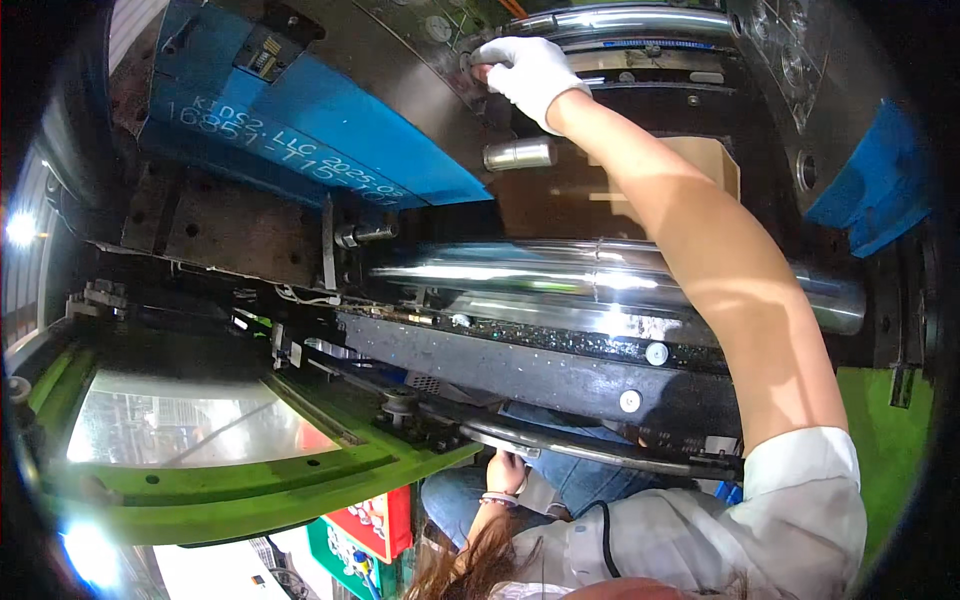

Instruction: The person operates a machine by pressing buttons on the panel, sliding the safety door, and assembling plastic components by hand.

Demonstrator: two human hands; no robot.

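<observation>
My right hand [528, 78], in a white glove with bare fingertips showing, reaches far up to the metal mould face [400, 45]. Its fingers are pressed together against a small spot there; what they hold, if anything, is hidden. A blue mould block [330, 120] with white lettering lies left of that hand, and a short steel pin [520, 154] sticks out below it. Down near my lap, my left hand [508, 474], with bands at the wrist, is beside a dark rail [560, 448]. Its fingers are partly covered, so their grip does not show.
Thick polished steel bars [600, 270] cross below my right forearm, with another bar [630, 20] at the top. A green door [250, 485] with a clear window stands at the left. Red [375, 525] and green bins [340, 560] with small parts sit below it. Cardboard [690, 160] lies behind my forearm.
</observation>
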